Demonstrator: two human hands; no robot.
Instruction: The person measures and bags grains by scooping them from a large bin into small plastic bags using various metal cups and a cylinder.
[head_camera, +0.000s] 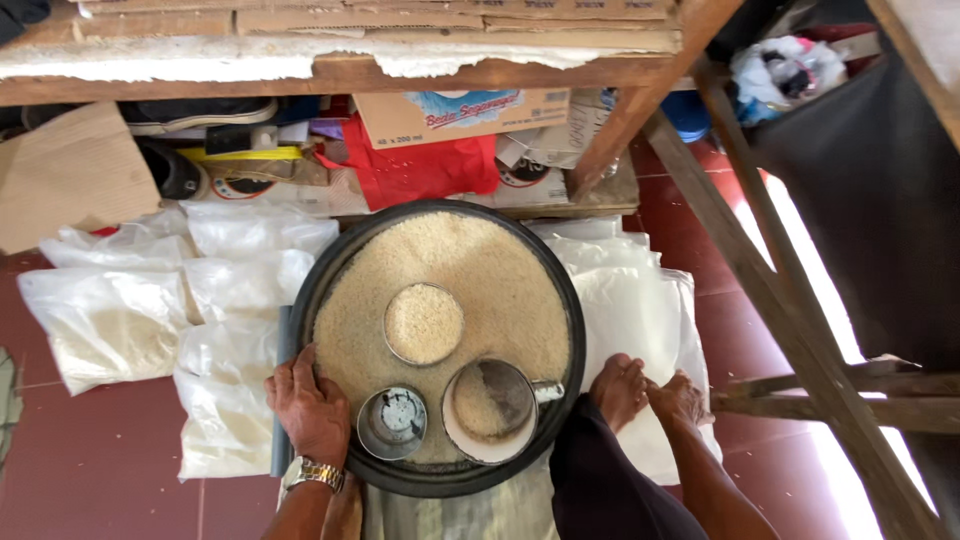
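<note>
Left hand: the left hand (308, 403), a metal watch at its wrist, lies palm down on the near-left rim of the basin, fingers spread flat and closed on nothing.
Right hand: the right hand (678, 397) rests fingers down just beside a bare foot (620, 388), outside the basin's right rim; whether it grips anything I cannot tell.
Basin: a wide round black basin (330, 268) sits on the floor, filled nearly level with pale rice grains (500, 270).
Full tin: a small round metal tin (424, 323) heaped with rice stands upright in the middle of the grain.
Empty tin: a second small round metal tin (392, 422), bare inside, stands near the front edge, just beside the left hand's fingers.
Mug: a white enamel mug (492, 410) with a side handle, partly filled with rice, stands to the right of the empty tin.
Bags: clear plastic bags of rice (110, 320) lie on the red tiled floor (90, 470) left of the basin, and white sacks (630, 310) lie at its right.
Behind: a cardboard box (460, 115) and a red cloth bag (420, 170) sit under a wooden shelf (340, 72).
</note>
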